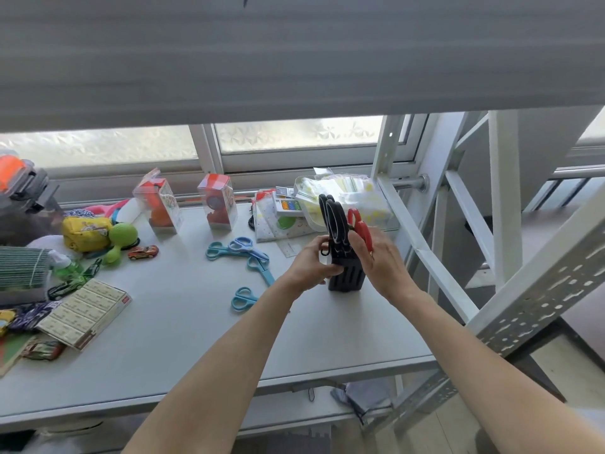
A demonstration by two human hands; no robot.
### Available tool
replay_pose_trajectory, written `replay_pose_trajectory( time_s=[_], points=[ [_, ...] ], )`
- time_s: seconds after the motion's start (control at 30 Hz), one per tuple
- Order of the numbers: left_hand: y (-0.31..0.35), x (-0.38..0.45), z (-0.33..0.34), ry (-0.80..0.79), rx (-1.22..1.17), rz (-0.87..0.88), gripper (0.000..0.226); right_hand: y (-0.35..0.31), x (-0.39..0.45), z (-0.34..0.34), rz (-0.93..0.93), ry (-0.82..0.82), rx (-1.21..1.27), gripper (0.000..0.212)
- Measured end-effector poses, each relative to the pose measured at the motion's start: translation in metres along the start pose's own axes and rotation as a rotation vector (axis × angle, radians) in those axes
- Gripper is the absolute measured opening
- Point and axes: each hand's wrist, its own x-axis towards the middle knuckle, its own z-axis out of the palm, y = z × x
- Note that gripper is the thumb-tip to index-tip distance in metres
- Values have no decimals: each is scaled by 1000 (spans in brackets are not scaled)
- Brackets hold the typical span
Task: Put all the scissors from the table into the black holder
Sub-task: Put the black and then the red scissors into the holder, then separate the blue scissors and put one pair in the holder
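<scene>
our left hand [312, 262] wraps closed around the black holder [347, 278], steadying it upright; our right hand [381, 257] pinches the red scissors [359, 228] at the holder's right side. two black scissors [334, 221] already stand in it. four blue scissors [248, 257] lie on the white table [196, 322] to its left, toys beyond, a window [294, 136] at the far side.

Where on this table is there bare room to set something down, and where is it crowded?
The widest bare stretch of the table runs along the near edge, between the flat printed box and the black holder. A smaller gap lies between the toy car and the blue scissors. The left end and the back row by the window are crowded.
</scene>
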Motion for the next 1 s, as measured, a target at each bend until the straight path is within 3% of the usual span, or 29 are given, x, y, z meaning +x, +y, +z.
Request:
replay_pose_trajectory(
  time_s=[0.1,0.23,0.5,0.6,0.73,0.8,0.87,1.0],
  points=[
    [0,0,-1,-1,4,0,69,-1,-1,1,-10,6,-55,67],
    [-1,1,-2,0,13,-2,69,-3,-2,0,0,37,-62,65],
    [-11,0,-9,0,48,6,77,-10,-12,-3,40,295,126,63],
    [-20,-5,-21,50,86,27,70,-16,-12,-2,6,438,77,53],
    [-41,-18,-59,289,130,-5,44,-43,-22,4,-186,592,29,26],
    [-57,-24,-81,431,217,-91,36,-62,-31,21,-285,502,61,20],
    [-76,-33,-100,502,325,-211,33,-75,-40,47,-341,312,55,18],
    [-109,-51,-118,463,436,-390,40,-82,-45,101,-199,-192,-47,25]
  ],
)
